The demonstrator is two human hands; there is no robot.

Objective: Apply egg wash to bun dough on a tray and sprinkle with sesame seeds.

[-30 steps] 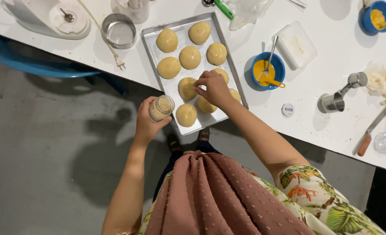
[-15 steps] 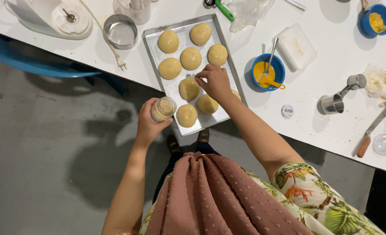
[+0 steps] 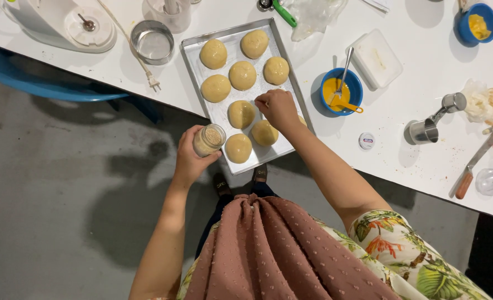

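Note:
A metal baking tray [image 3: 213, 114] on the white table holds several round, glazed dough buns [image 3: 242, 74]. My left hand [image 3: 191, 158] grips a small glass jar [image 3: 208, 139] of pale seeds just off the tray's near left edge. My right hand [image 3: 278, 107] hovers over the tray's near right part, fingers pinched together above a bun [image 3: 241, 113]. Whether the pinch holds seeds is too small to tell. It partly covers another bun beneath it.
A blue bowl [image 3: 342, 91] of yellow egg wash with a spoon and brush sits right of the tray. A white lidded box [image 3: 375, 58], metal measuring cup [image 3: 423, 131], round metal cutter [image 3: 152, 41], white appliance [image 3: 63, 25] and power plug [image 3: 153, 83] lie around. A blue chair [image 3: 46, 83] stands below the table's edge.
My right hand has shifted slightly left over the tray, fingers still pinched. The left hand holds the jar in nearly the same place.

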